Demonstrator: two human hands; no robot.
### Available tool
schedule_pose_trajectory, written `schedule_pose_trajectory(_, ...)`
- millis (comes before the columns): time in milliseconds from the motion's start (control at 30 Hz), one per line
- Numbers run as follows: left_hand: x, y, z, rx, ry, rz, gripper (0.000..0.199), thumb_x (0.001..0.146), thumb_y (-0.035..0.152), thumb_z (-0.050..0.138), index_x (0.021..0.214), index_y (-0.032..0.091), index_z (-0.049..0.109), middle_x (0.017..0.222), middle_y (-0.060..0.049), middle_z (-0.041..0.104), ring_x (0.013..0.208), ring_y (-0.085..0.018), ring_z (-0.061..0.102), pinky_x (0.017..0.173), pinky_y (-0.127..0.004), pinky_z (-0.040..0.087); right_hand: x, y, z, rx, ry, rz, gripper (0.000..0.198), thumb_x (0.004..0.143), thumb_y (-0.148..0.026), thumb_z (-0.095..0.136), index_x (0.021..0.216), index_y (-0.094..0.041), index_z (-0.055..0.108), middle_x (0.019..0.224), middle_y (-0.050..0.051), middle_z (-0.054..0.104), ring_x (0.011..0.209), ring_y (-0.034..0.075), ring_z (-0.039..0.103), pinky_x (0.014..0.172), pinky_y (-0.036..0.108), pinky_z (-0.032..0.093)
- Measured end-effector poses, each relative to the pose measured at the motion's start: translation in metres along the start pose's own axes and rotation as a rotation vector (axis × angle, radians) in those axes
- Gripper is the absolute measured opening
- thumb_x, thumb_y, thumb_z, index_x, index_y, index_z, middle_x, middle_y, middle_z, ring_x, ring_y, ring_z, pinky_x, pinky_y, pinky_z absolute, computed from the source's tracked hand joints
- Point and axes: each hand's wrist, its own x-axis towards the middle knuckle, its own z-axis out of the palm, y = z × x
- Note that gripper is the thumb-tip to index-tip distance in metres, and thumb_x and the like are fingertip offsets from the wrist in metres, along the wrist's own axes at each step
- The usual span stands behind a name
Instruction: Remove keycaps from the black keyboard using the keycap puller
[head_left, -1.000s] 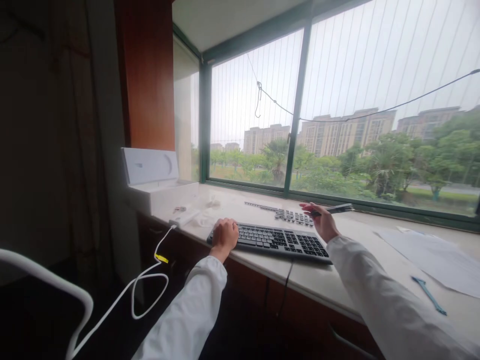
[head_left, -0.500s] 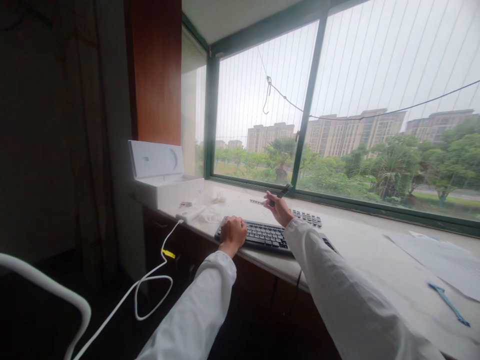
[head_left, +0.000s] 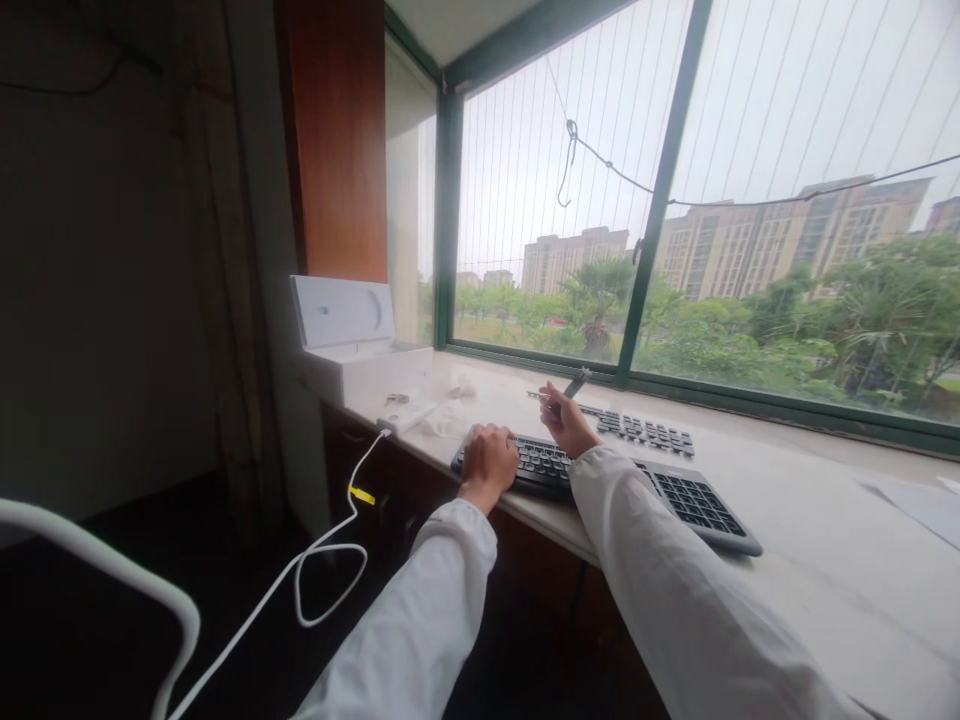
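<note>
My left hand [head_left: 489,462] rests with bent fingers over the left end of a black computer keyboard [head_left: 546,456] and grips it. Above the keyboard's middle, my right hand [head_left: 568,420] is closed around a slim dark tool [head_left: 576,384]. The tool looks like a small brush, its greyish tip pointing up and away; its lower part is hidden in my fingers. My right sleeve covers part of the keyboard. At the right end shows the number pad [head_left: 697,502]. Loose black keycaps [head_left: 652,434] lie in rows behind the keyboard.
An open white box [head_left: 360,372] stands at the sill's left end. Near it, a white power strip [head_left: 405,415] sits at the edge with a white cable [head_left: 306,555] hanging down. Crumpled clear plastic [head_left: 450,415] lies beside it. Paper [head_left: 919,505] is at the right; the window [head_left: 540,200] is behind.
The view has turned right, so the number pad and more keycaps show. My left hand stays on the keyboard; my right hand still holds the tool, its tip now more upright.
</note>
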Motion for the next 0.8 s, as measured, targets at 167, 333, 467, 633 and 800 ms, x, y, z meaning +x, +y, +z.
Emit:
schedule_pose_trajectory(167,0.000,0.000,-0.003,-0.005,-0.054,0.001,0.034,0.089,0.013,0.046,0.101,0.027,0.074,0.104,-0.006,0.068,0.103,-0.022,0.053,0.091,-0.033,0.042,-0.003,-0.004,0.011,-0.022,-0.047,-0.019,0.038,0.075,-0.049,0.074,0.070,-0.018,0.051,0.054,-0.007,0.039,0.041,0.004,0.027,0.036,0.019,0.023)
schedule_pose_trajectory(333,0.000,0.001,-0.006,0.020,-0.117,0.029,0.038,0.089,0.012,0.044,0.107,0.029,0.074,0.109,-0.007,0.066,0.105,-0.023,0.051,0.095,-0.035,0.039,-0.005,0.006,0.018,-0.095,-0.041,0.003,0.046,0.080,-0.052,0.067,0.062,-0.022,0.038,0.050,-0.008,0.034,0.040,0.006,0.028,0.038,0.021,0.024)
schedule_pose_trajectory(467,0.001,0.001,-0.007,0.033,-0.165,0.042,0.040,0.089,0.012,0.044,0.110,0.031,0.073,0.117,-0.006,0.064,0.110,-0.023,0.049,0.100,-0.036,0.035,-0.003,0.021,0.022,-0.187,0.123,0.014,0.051,0.084,-0.054,0.062,0.063,-0.025,0.026,0.045,-0.012,0.020,0.036,0.005,0.015,0.034,0.022,0.014)
schedule_pose_trajectory(633,0.002,0.000,-0.006,0.027,-0.202,0.048,0.041,0.088,0.013,0.044,0.113,0.030,0.072,0.121,-0.006,0.062,0.113,-0.023,0.047,0.102,-0.037,0.033,-0.001,0.033,0.026,-0.241,0.201,-0.022,0.049,0.083,-0.052,0.064,0.066,-0.025,0.027,0.045,-0.011,0.024,0.036,0.005,0.019,0.034,0.022,0.017)
schedule_pose_trajectory(800,0.003,-0.002,-0.004,0.010,-0.198,0.053,0.038,0.086,0.013,0.048,0.111,0.031,0.071,0.119,-0.006,0.062,0.113,-0.024,0.047,0.101,-0.037,0.033,-0.002,0.040,0.027,-0.238,0.232,-0.001,0.046,0.084,-0.050,0.064,0.066,-0.024,0.031,0.045,-0.011,0.026,0.037,0.005,0.020,0.034,0.022,0.018)
